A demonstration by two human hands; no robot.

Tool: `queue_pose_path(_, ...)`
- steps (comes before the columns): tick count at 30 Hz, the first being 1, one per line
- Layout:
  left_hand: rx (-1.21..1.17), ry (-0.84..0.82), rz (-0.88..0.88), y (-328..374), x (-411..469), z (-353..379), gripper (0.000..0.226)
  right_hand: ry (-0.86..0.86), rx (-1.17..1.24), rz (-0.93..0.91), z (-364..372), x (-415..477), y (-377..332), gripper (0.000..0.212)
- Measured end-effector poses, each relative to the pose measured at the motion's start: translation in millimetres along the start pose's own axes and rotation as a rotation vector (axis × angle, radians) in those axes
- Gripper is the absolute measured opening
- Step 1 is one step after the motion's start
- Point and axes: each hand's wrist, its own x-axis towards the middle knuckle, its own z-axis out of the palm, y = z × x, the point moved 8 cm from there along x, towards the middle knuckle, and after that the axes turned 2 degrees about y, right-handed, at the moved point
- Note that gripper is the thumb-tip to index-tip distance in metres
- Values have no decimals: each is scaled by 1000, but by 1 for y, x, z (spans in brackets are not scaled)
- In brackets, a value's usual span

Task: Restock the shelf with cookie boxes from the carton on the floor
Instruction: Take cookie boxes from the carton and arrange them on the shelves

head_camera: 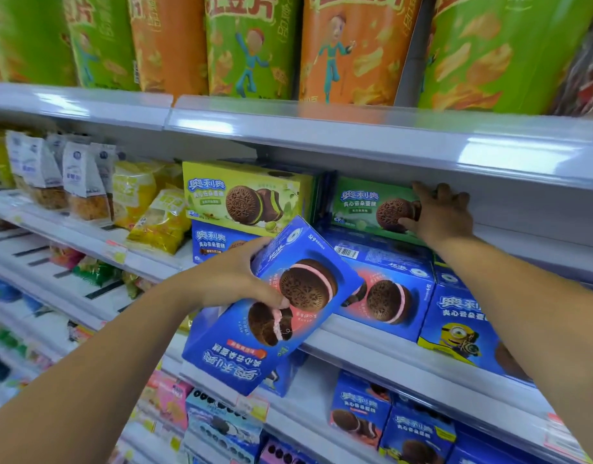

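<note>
1. Left hand (251, 279) grips blue cookie box (288, 329) by one end. The box is tilted, print inverted, just before shelf lip (372, 334); it may slip.
2. Right hand (439, 212) rests spread on green cookie box (362, 205) atop stacked blue boxes (389, 262); a hard shove could topple it.

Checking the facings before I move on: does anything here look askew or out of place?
Yes: the blue cookie box in the left hand is tilted and upside down, print inverted, in front of the shelf edge. Nothing else stands out.

Grocery shop: tiered shelves (372, 132) w/ price-tag rails, packed w/ cookie boxes (245, 195), snack bags (154, 222).
</note>
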Motion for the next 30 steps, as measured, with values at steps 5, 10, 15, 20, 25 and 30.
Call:
queue_pose_path(5, -8, -53, -14, 7, -3, 6, 101, -49, -79, 19, -9, 0, -5, 91)
queue_pose_path(10, 85, -133, -4, 31, -18, 18, 92, -243, 510, -331, -50, -104, -62, 102)
queue_pose_path(15, 267, -235, 58, 67, -31, 38, 91, -443, 782, -408, -85, -200, -91, 109)
queue_pose_path(20, 483, -167, 251, 106, -39, 52, 86, -220, 798, -315, -106, -206, -61, 95)
queue_pose_path(25, 632, 395, 568, 128, -31, 17, 97, 37, 991, -21, -124, -190, -8, 82)
queue_pose_path(30, 654, 757, 549, 71, -10, 9, 100, 94, 992, 150, -107, -160, 21, 84)
